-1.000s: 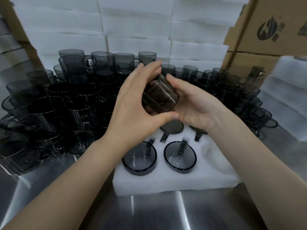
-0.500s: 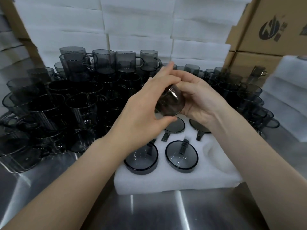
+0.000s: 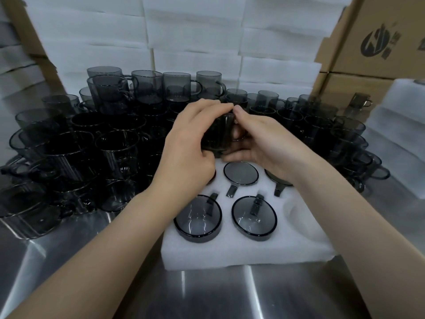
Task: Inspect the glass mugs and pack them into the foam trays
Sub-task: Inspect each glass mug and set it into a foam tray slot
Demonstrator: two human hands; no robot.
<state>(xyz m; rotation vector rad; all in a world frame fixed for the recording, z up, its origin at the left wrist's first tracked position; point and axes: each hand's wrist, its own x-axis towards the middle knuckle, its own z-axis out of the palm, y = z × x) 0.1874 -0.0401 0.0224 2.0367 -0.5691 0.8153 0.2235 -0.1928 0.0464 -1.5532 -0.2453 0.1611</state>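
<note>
Held smoked-glass mug [image 3: 217, 134] now sits lower and nearer upright than half a second ago, left hand [image 3: 190, 143] and right hand [image 3: 264, 143] both curled round it above the far row of the foam tray [image 3: 230, 252]; four inverted mugs [image 3: 254, 215] already seated, so inspection looks near done, placement next

Packing station, probably a factory or warehouse: steel worktop [image 3: 230, 293] crowded with glass mugs [image 3: 117, 143], backed by stacked foam trays [image 3: 193, 33] and cartons [image 3: 372, 49].
</note>
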